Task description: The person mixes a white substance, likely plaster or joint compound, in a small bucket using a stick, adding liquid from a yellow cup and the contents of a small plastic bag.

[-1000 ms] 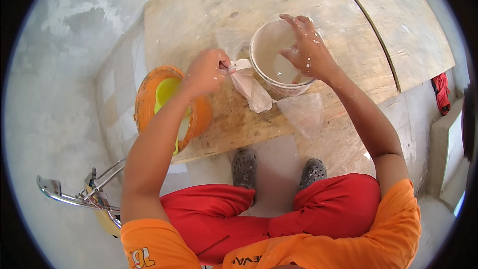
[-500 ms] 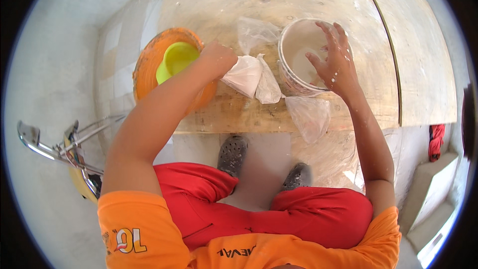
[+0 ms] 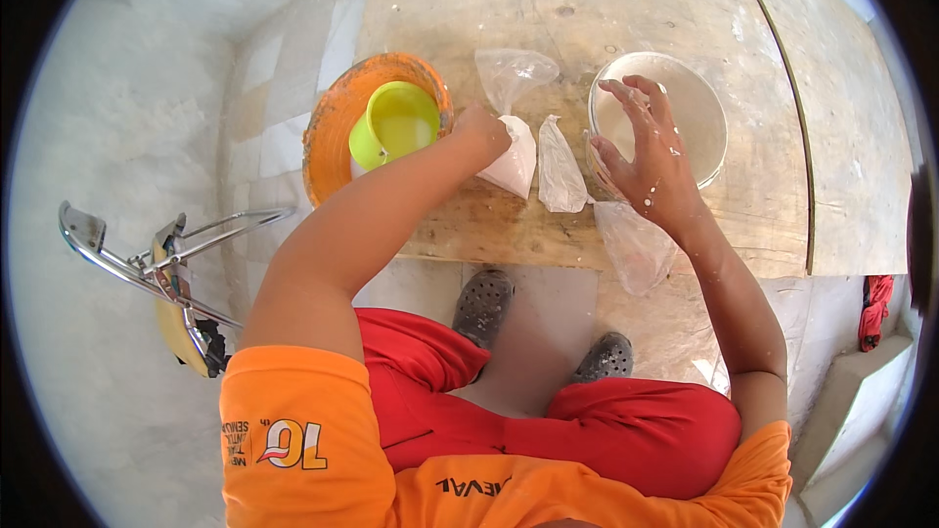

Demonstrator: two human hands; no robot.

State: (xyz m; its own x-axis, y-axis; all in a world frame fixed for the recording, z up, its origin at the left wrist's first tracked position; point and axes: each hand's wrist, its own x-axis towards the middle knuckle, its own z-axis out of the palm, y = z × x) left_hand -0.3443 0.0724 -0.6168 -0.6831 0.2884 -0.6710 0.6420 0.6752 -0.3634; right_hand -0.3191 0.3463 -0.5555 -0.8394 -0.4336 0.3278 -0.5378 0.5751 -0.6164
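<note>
My left hand (image 3: 480, 136) is closed around the top of a small clear plastic bag of pale powder (image 3: 513, 162), which rests on the wooden board. My right hand (image 3: 648, 158) is open, its fingers spread and spotted with white, at the near left part of a white bucket's (image 3: 722, 142) mouth. It appears to hold nothing. Pale material lines the bucket's inside. Between the powder bag and the bucket lies another twisted plastic bag (image 3: 561, 171) with pale contents. To the left, a lime-green container (image 3: 366, 145) sits inside an orange basin (image 3: 328, 127) smeared with grey.
A crumpled clear bag (image 3: 515, 73) lies behind the powder bag. Another clear bag (image 3: 636, 246) hangs over the near edge of the wooden board (image 3: 469, 0). A metal-framed folding chair (image 3: 147, 274) is at the left. Red cloth (image 3: 874, 311) lies at the far right.
The whole scene has shifted rightward in view. My right hand has moved left and nearer to me over the bucket. My left hand still grips the powder bag, now slightly apart from the twisted bag.
</note>
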